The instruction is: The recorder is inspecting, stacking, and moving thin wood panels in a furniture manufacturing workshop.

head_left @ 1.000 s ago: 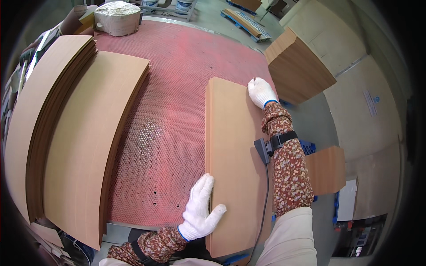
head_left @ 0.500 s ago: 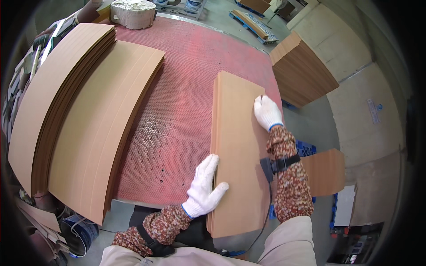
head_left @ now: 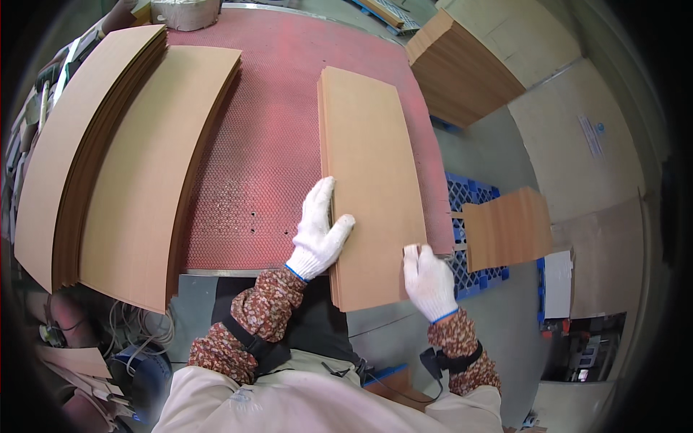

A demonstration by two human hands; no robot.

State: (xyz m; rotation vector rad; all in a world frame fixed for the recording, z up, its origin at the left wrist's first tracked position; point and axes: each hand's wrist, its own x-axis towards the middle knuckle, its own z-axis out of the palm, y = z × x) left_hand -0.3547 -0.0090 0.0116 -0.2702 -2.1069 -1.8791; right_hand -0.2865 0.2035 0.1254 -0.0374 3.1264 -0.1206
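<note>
"What are you getting on the head view?"

"I have a stack of tan boards (head_left: 372,180) on the right part of the red mesh worktop (head_left: 271,144), its near end sticking out past the worktop's near edge. Both gloved hands are on it."

"How are they set?"

"I see the left hand (head_left: 316,234) spread wide, fingers lying along the stack's left edge, thumb apart from them and over the top board. It isn't gripping anything that I can make out. The right hand (head_left: 430,285) is half curled, its fingertips at the right edge close to the near corner. I can't tell from here whether they pinch a board."

"And around them?"

"On my left I have two more piles side by side, an outer pile (head_left: 79,144) and an inner pile (head_left: 155,173), well apart from the stack. Off to the right I get a blue pallet (head_left: 473,285) with a small brown block of boards (head_left: 509,227), and farther off a taller brown block (head_left: 465,72). A silvery round bundle (head_left: 184,11) is at the far left, cut by the top of my view."
</note>
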